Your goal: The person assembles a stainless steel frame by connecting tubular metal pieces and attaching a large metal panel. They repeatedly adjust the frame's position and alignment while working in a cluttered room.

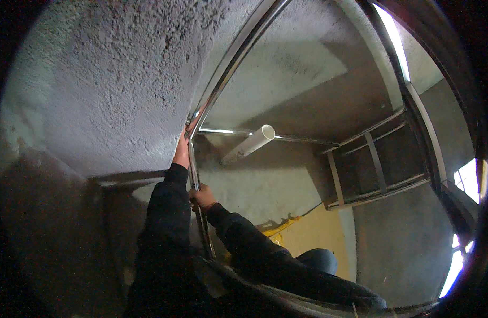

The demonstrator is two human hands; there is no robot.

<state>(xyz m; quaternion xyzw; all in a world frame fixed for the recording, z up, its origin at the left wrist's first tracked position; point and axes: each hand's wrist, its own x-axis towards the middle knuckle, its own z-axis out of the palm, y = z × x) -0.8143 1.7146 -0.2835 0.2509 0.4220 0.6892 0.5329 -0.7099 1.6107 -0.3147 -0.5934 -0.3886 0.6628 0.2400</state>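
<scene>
A shiny metal tube frame (220, 87) runs along the rough grey wall, and its bars meet at a corner joint. My left hand (182, 151) reaches up between the wall and this joint, its fingers against the metal and partly hidden behind it. Lower down, my right hand (204, 197) is closed around the downward bar of the frame. Close to the joint, a thin crossbar (302, 139) goes off to the right. A white plastic pipe (254, 142) with an open end sticks out beside the crossbar, touching neither hand.
The rough plastered wall (116, 100) stands close on the left. To the right is a ladder-like metal frame (379, 161), with dark curved bars (421, 122) and bright openings beyond. Torn yellow material (281, 227) edges a tan panel (321, 233) below. A blue-grey rounded shape (319, 259) shows past my right arm.
</scene>
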